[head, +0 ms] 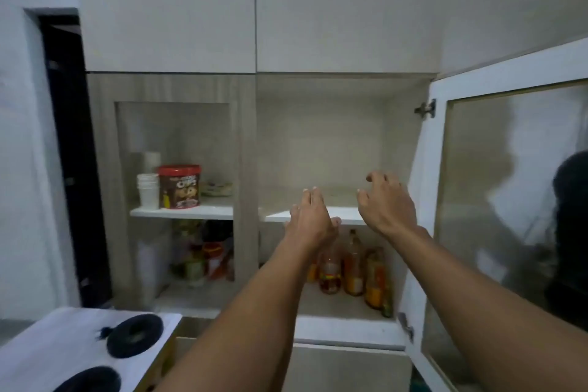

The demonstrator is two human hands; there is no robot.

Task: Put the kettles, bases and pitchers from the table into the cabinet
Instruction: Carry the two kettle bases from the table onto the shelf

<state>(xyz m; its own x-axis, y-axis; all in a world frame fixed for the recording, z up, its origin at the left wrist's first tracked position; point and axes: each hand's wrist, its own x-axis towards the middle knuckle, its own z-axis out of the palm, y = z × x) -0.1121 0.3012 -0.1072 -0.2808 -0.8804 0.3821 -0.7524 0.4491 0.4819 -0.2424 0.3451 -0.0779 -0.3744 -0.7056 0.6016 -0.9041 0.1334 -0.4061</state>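
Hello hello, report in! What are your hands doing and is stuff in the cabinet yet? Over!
Left hand and right hand both open, empty, at the upper shelf. No kettle, base or pitcher in view. Right side of shelf bare; bottles below.

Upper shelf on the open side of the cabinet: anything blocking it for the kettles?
Nothing visible. The upper shelf looks bare, the glass door is swung open to the right, and both hands, left hand and right hand, are empty in front of it. Bottles stand only on the shelf below.
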